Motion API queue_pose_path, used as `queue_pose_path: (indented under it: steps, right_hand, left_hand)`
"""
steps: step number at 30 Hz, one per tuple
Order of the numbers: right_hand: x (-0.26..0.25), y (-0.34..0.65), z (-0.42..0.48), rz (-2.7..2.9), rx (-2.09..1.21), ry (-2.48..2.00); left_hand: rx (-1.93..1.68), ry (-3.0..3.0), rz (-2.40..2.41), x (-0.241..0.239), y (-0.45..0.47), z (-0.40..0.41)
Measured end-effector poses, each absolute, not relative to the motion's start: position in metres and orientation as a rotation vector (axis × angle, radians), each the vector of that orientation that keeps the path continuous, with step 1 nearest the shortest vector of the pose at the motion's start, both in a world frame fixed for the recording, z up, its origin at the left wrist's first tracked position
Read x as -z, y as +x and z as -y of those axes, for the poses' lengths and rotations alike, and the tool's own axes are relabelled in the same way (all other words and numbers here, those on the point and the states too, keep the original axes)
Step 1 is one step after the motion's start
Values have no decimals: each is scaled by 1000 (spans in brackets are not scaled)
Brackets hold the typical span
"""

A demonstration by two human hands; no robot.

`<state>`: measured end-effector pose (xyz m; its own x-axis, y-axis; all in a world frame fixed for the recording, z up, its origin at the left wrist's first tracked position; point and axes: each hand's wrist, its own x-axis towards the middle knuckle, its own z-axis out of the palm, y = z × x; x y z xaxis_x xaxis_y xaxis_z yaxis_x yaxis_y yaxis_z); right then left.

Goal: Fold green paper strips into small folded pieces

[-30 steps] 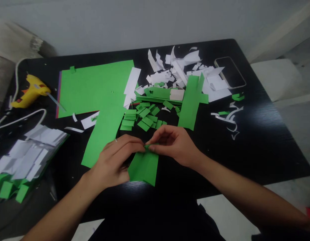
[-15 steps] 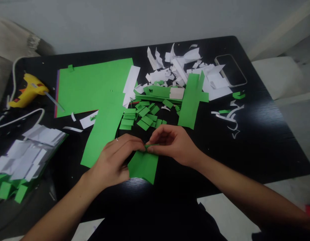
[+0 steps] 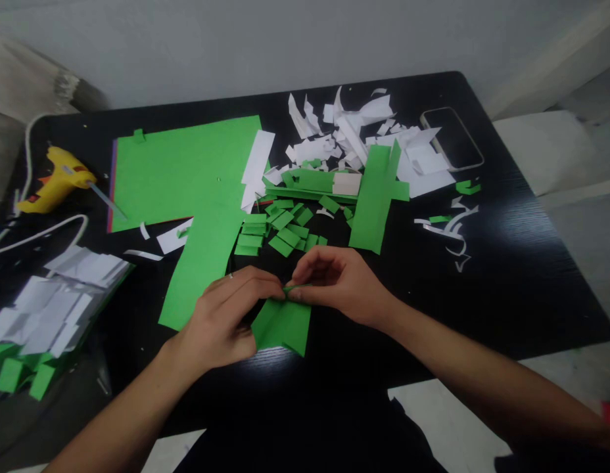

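Now both hands meet near the front edge of the black table, at about 6 o'clock on its top. The left hand is closed, its thumb and fingers pinching the upper edge of a green paper piece. The right hand is closed as well and pinches the same edge from the 3 o'clock side, so the fingertips of the two hands almost touch. Between them the edge looks folded into a narrow band. The rest of the piece hangs toward 6 o'clock and has a crease along it; I cannot tell if it rests on the table or is a little lifted.

At 12 o'clock from the hands, near them, lies a heap of small green rectangles. At 11 o'clock is a large green sheet, and its long leg comes down just beside the left hand. At 1 o'clock lies a folded green strip, and behind it many white scraps. A phone lies at 2 o'clock, well apart. A yellow glue gun is at 10 o'clock, and a pile of white and green pieces is at 9 o'clock.
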<state>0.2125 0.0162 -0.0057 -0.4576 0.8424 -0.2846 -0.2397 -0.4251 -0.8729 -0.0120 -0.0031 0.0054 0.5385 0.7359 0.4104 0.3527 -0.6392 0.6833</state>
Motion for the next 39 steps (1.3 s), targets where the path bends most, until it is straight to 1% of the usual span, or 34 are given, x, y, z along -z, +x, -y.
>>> queue_pose_path:
  steps: [7,16,21,29,34,39]
  right_hand:
    - [6,213,-16,1030,-1933,-995]
    - [3,216,-19,1194,-1951,-988]
    - [1,216,-17,1269,-1889,-1021]
    - [8,212,-19,1207,-1788,-993]
    - [8,211,-18,1196,-1741,-992]
    - [9,211,-16,1197,-1695,-982]
  left_hand:
    - [-907,2253,-881,-20,-10,-1]
    - [-979,2258,-1015,-6,-9,8]
    - [-1005,2092,-1048,-2,-9,11]
    - [-864,1883,-1216,-9,0,7]
    - [-794,1756,-1219,-5,2,5]
    - [-799,1680,-1210,-2,2,6]
